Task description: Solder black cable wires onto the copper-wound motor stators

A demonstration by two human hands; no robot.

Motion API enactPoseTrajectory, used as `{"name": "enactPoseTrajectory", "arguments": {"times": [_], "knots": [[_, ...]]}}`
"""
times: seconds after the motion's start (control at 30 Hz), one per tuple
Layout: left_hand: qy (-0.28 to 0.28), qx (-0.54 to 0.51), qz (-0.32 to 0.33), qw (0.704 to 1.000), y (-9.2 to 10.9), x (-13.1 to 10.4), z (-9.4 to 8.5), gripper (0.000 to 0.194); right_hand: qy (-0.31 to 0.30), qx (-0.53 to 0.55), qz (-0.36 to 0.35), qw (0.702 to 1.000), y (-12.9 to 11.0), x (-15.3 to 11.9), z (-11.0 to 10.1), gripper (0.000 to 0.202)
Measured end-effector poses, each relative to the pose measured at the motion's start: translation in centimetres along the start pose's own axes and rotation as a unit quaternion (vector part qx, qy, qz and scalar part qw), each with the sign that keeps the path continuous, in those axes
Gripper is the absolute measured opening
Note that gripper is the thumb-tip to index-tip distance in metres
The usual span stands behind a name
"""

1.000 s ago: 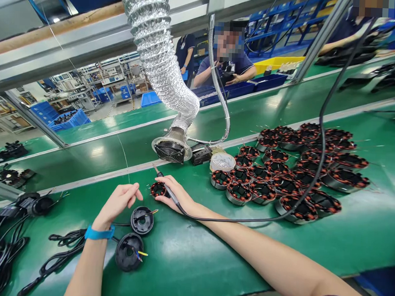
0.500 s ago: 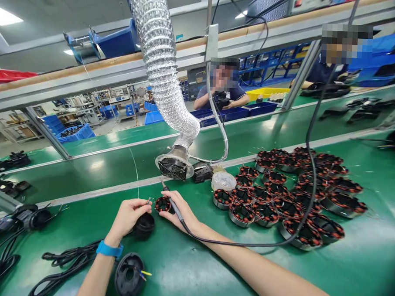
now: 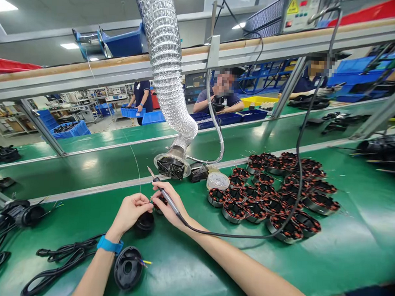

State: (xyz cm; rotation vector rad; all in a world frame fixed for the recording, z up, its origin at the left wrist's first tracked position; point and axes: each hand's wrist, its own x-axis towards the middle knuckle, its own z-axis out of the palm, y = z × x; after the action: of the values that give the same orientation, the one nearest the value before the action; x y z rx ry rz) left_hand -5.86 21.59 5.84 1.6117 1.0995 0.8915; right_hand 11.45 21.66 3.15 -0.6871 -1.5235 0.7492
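Note:
My left hand point(image 3: 131, 212), with a blue band at the wrist, pinches a thin wire at its fingertips. My right hand point(image 3: 172, 206) has a soldering iron point(image 3: 169, 200) lying across it, tip pointing up and away. The right thumb and fingertips meet the left fingertips at the wire. Under the right hand sits a stator point(image 3: 158, 206) with copper windings, mostly covered. A round black housing point(image 3: 144, 225) stands just below the left fingers. Closer to me lies a black round cover point(image 3: 128, 269) with short coloured leads. A fine strand point(image 3: 136, 163) hangs down behind the left hand.
Several wound stators point(image 3: 255, 210) cluster at the right beside a round whitish container point(image 3: 218, 181). A fan-ended exhaust duct point(image 3: 171, 165) hangs ahead. Black cables point(image 3: 59, 264) lie at left. The iron's cord point(image 3: 233, 235) loops over the right forearm. Co-workers are across the bench.
My right fingers have moved from beside the stator to the left fingertips, covering more of the stator. The iron's tip has swung up and left. The view has shifted slightly.

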Motion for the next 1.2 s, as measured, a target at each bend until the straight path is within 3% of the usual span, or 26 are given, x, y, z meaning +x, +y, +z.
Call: {"name": "enactPoseTrajectory", "arguments": {"times": [0.2, 0.4, 0.63, 0.77, 0.9, 1.03, 1.2], "knots": [[-0.017, -0.008, 0.003, 1.000, 0.0, 0.0, -0.3, 0.027, 0.014, 0.001, 0.021, 1.000, -0.3, -0.1, 0.4, 0.042], [0.019, -0.004, 0.039, 0.999, -0.1, 0.1, -0.1, 0.024, 0.054, 0.032, 0.058, 0.996, 0.0, -0.6, 0.6, 0.040], [0.046, -0.021, 0.002, 0.999, 0.0, 0.3, 0.2, 0.033, 0.085, 0.059, 0.109, 0.989, 0.8, -1.3, 0.8, 0.041], [0.041, -0.033, 0.002, 0.999, -0.2, 0.3, 0.3, 0.031, 0.077, -0.004, 0.057, 0.995, 0.0, -1.2, 0.4, 0.043], [0.022, -0.023, 0.002, 1.000, -0.2, 0.2, 0.5, 0.028, 0.027, -0.046, -0.017, 0.998, -1.1, -0.9, -0.1, 0.048], [-0.005, 0.004, -0.004, 1.000, 0.3, -0.1, 0.8, 0.029, -0.017, -0.057, -0.043, 0.997, -1.3, -0.8, -0.2, 0.041], [-0.020, 0.058, 0.002, 0.998, 0.8, -0.3, 0.3, 0.028, -0.012, -0.059, -0.044, 0.997, -1.0, -1.0, -0.3, 0.038]]}}
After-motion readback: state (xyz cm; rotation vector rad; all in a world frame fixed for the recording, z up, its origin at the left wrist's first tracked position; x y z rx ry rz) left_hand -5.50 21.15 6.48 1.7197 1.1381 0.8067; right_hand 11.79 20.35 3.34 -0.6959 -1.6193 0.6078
